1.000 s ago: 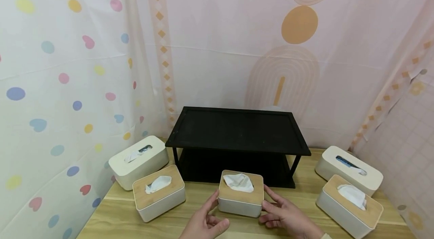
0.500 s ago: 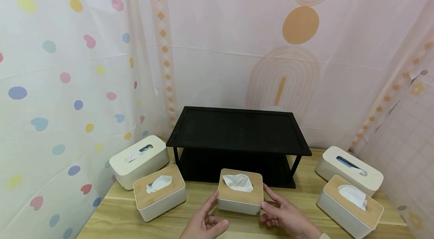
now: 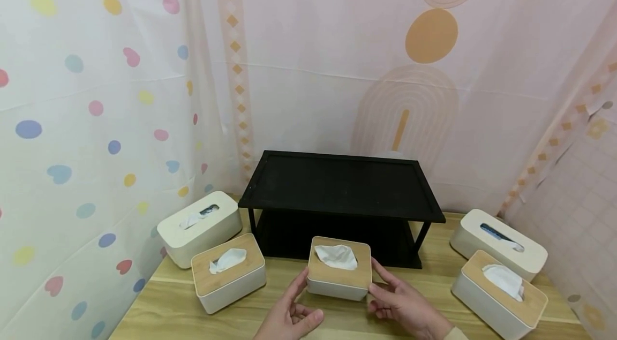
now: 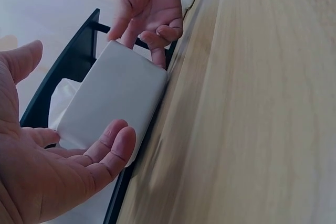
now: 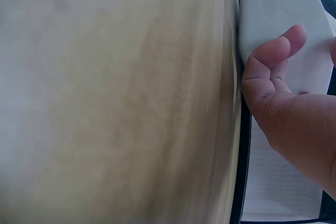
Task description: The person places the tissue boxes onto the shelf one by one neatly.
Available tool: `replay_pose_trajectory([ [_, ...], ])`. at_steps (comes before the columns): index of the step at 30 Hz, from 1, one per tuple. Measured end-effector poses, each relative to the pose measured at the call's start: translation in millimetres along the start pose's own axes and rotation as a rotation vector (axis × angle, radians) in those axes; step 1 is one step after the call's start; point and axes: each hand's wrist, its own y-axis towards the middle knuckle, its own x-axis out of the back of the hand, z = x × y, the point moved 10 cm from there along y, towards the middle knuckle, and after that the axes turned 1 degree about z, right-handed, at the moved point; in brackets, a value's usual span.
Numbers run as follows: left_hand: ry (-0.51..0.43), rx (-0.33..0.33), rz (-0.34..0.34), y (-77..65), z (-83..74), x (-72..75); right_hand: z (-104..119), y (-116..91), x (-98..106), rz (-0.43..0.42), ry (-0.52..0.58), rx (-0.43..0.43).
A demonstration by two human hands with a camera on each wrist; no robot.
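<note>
A white tissue box (image 3: 339, 269) with a bamboo lid and a tissue poking out is between the two hands, just in front of a black two-tier rack (image 3: 339, 184). My left hand (image 3: 289, 308) touches its left side with an outstretched finger, thumb spread away from it. At the opposite end, my right hand (image 3: 405, 302) grips the right side with thumb and fingers at the front corner. The left wrist view shows the box (image 4: 113, 90) tilted across the picture, with the right hand (image 4: 149, 6) at its far end. Whether its base touches the table cannot be seen.
Left of the rack stand a cream tissue box (image 3: 200, 227) and a bamboo-lidded one (image 3: 228, 273). Another cream box (image 3: 498, 243) and another bamboo-lidded one (image 3: 501, 292) are at right. Patterned curtains (image 3: 328, 35) enclose the wooden table (image 3: 159, 302).
The tissue box between my hands has moved a little away from me, towards the rack. Both hands keep contact with its sides. The head view has shifted slightly.
</note>
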Motion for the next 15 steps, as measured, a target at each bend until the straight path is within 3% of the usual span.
replay_pose_trajectory([
  [15, 0.028, -0.057, -0.023, 0.7, -4.9, 10.3, 5, 17, -5, -0.033, -0.022, 0.011],
])
